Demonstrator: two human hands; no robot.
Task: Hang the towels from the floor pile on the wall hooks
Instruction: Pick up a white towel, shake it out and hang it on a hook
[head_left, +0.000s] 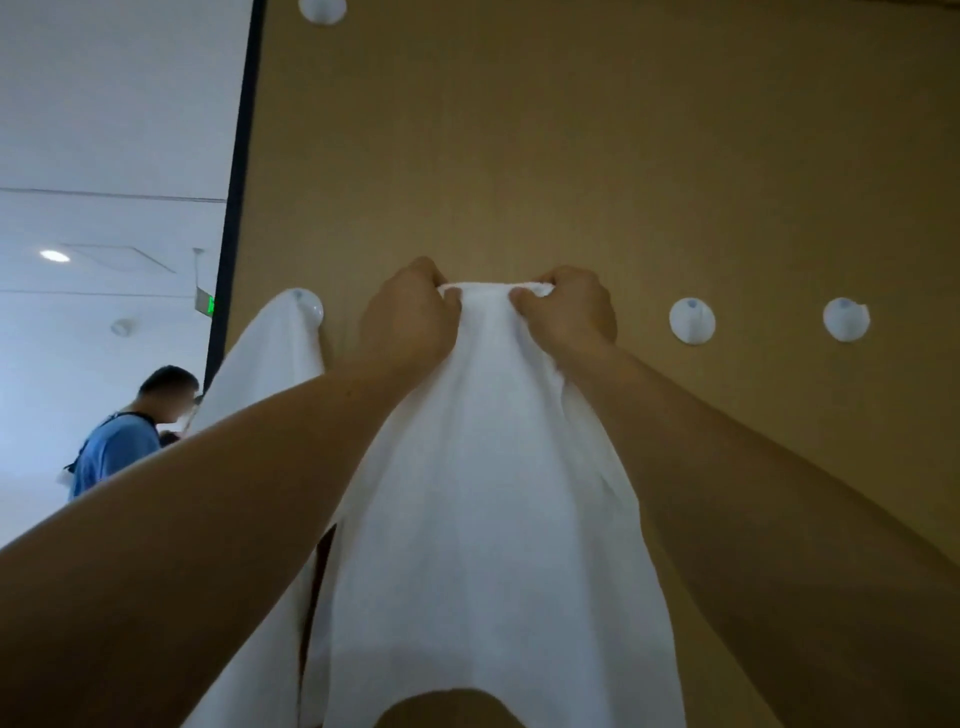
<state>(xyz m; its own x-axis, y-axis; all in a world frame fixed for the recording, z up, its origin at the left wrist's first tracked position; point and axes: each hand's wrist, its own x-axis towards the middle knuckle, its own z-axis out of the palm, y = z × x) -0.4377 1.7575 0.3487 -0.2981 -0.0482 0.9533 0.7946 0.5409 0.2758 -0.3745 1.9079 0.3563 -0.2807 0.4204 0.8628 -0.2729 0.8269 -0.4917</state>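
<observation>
Gripping the bunched top edge of a white towel (483, 467) with fingers curled round it, your left hand (410, 317) and right hand (566, 312) hold it to the wall (571, 156) just right of the hung towel (275, 353). So one towel looks done. Whether this one has caught a hook is hidden, and bare hooks (691, 320) farther right of the hung towel stand free.

Dim, soft indoor light; bright ceiling lamp (54, 255) far left; wide-angle edge stretch; slight blur.

The round white plastic wall hook (322, 8) is cut off by the top edge. The white cloth towel (483, 493) runs past the bottom edge, hiding the tan wall (571, 156) behind.
</observation>
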